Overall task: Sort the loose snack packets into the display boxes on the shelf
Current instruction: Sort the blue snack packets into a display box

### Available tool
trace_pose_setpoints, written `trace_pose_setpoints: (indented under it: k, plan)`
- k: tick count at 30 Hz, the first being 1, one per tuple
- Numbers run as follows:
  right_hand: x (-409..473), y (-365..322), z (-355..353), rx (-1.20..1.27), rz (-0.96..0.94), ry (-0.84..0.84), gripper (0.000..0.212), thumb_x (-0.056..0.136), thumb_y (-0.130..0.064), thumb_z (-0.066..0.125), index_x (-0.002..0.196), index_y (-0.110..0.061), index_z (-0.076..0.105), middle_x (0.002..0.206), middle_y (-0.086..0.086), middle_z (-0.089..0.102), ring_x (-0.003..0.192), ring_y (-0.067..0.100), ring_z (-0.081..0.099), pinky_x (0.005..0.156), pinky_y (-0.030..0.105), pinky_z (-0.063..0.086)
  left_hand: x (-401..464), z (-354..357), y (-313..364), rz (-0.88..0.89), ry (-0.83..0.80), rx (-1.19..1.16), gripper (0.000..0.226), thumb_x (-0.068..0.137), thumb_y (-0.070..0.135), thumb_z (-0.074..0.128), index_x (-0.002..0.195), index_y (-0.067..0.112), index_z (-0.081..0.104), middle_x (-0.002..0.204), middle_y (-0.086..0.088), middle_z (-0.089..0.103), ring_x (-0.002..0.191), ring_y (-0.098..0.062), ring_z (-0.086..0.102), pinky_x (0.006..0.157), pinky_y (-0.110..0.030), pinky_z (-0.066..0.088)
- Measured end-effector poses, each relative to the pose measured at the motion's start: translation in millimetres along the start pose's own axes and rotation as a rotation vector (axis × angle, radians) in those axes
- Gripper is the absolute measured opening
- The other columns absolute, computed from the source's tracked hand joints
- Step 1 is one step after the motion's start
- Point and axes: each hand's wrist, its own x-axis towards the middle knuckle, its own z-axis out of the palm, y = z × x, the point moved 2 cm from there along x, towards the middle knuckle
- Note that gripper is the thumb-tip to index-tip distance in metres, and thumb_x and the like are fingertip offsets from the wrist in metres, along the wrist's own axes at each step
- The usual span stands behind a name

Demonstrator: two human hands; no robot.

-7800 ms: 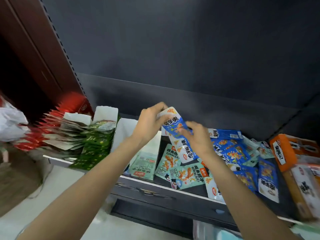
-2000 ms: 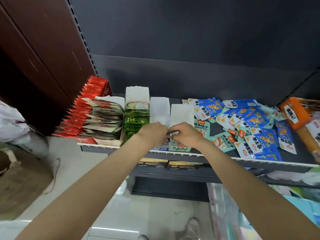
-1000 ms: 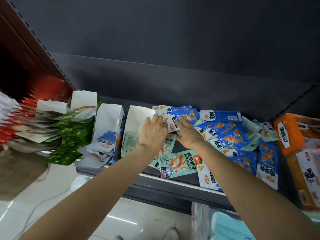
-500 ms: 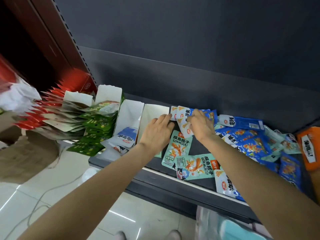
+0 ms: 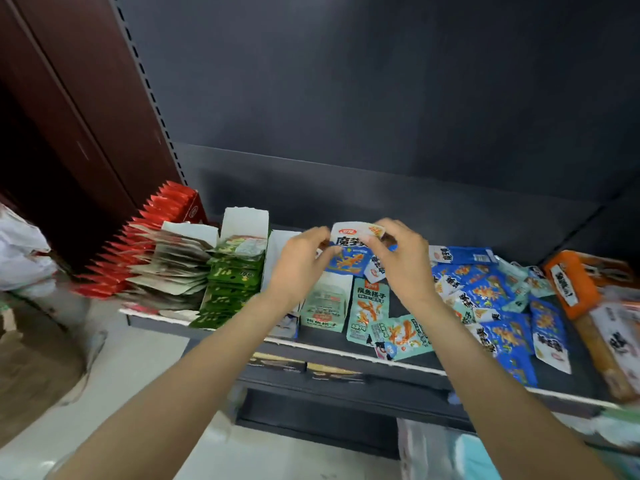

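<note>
Left hand (image 5: 300,261) and right hand (image 5: 403,258) both pinching one blue packet (image 5: 349,258), raised above the white boxes (image 5: 244,221) on the shelf (image 5: 349,351).

Both hands are raised over the dark shelf (image 5: 346,349), holding a blue-and-white snack packet (image 5: 349,252) upright between them: the left hand (image 5: 301,261) pinches its left edge and the right hand (image 5: 401,258) grips its top right corner. Below them a teal packet (image 5: 369,308) lies flat beside a white display box (image 5: 323,303) holding pale green packets. To the left stand rows of green packets (image 5: 232,282), grey packets (image 5: 169,268) and red packets (image 5: 138,244). Loose blue packets (image 5: 491,306) are heaped at the right, next to an orange box (image 5: 568,278).
</note>
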Motion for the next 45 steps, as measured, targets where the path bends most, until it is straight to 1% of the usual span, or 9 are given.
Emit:
trace_pose_setpoints:
  k: [5,11,15,20,27,31,37,42,45]
  plan:
    - [-15,-33,47,0.080,0.049,-0.040,0.012,0.089,-0.018,0.063,0.093,-0.011,0.071,0.085,0.000,0.062,0.072,0.013,0.060,0.068,0.035,0.053,-19,-57,-29,0.049,0.019,0.131,0.018,0.089,0.018,0.063,0.083,0.001,0.057,0.082,-0.010,0.066,0.076,-0.025,0.063,0.068,-0.041,0.051]
    - [-40,-48,94,-0.048,0.032,-0.098,0.017,0.091,-0.013,0.060,0.102,-0.007,0.072,0.088,0.004,0.064,0.075,0.016,0.060,0.072,0.029,0.049,-40,-84,-54,0.168,0.002,0.152,0.007,0.087,0.016,0.066,0.090,0.012,0.061,0.081,-0.002,0.067,0.073,-0.019,0.063,0.069,-0.038,0.054]
    - [-55,-37,106,-0.191,0.065,-0.208,0.018,0.091,-0.012,0.060,0.103,-0.009,0.072,0.096,0.010,0.069,0.084,0.024,0.063,0.078,0.039,0.051,-50,-78,-62,0.125,-0.251,0.388,0.012,0.093,0.020,0.055,0.099,0.014,0.064,0.092,-0.006,0.068,0.084,-0.027,0.063,0.070,-0.038,0.052]
    - [-60,-16,108,-0.209,0.256,-0.472,0.034,0.091,0.003,0.049,0.117,-0.012,0.066,0.120,0.006,0.064,0.107,0.021,0.058,0.085,0.021,0.041,-53,-63,-54,0.088,-0.492,0.532,0.029,0.093,0.035,0.047,0.108,0.019,0.066,0.102,-0.006,0.069,0.095,-0.028,0.062,0.079,-0.033,0.045]
    - [-49,16,48,-0.003,0.358,-0.114,0.035,0.091,0.007,0.047,0.115,-0.011,0.065,0.113,0.003,0.066,0.098,0.008,0.057,0.093,0.021,0.044,-31,-26,-14,0.009,-0.289,0.164,0.021,0.094,0.020,0.049,0.108,0.013,0.063,0.108,-0.003,0.065,0.094,-0.019,0.061,0.083,-0.034,0.050]
    - [-42,64,9,-0.162,0.431,-0.112,0.032,0.092,0.001,0.050,0.119,-0.010,0.063,0.120,0.005,0.064,0.111,0.017,0.058,0.091,0.018,0.039,-11,37,22,0.026,-0.333,0.096,0.032,0.094,0.014,0.049,0.126,0.008,0.053,0.124,-0.009,0.050,0.106,-0.023,0.056,0.096,-0.032,0.042]
    - [-21,151,-20,-0.470,0.488,-0.269,0.052,0.090,-0.014,0.058,0.139,-0.012,0.041,0.138,0.013,0.048,0.128,0.028,0.043,0.106,0.036,0.037,33,144,31,-0.086,-0.523,0.327,0.050,0.095,0.016,0.048,0.139,-0.001,0.031,0.146,-0.018,0.025,0.132,-0.034,0.034,0.107,-0.041,0.034]
    - [8,191,-18,-0.603,0.342,-0.550,0.073,0.094,-0.026,0.052,0.151,-0.022,0.007,0.159,0.003,0.002,0.146,0.021,0.004,0.118,0.041,0.010,65,193,-1,-0.318,-0.548,0.574,0.077,0.095,0.027,0.052,0.148,-0.002,0.003,0.155,-0.020,0.007,0.145,-0.032,0.007,0.116,-0.038,0.016]
    - [22,208,-12,-0.753,0.250,-0.712,0.073,0.097,-0.037,0.043,0.151,-0.024,-0.005,0.159,-0.002,-0.010,0.146,0.017,-0.005,0.115,0.048,-0.008,69,210,-14,-0.360,-0.519,0.673,0.084,0.093,0.033,0.056,0.148,0.000,0.001,0.151,-0.022,0.018,0.142,-0.035,0.016,0.114,-0.038,0.019]
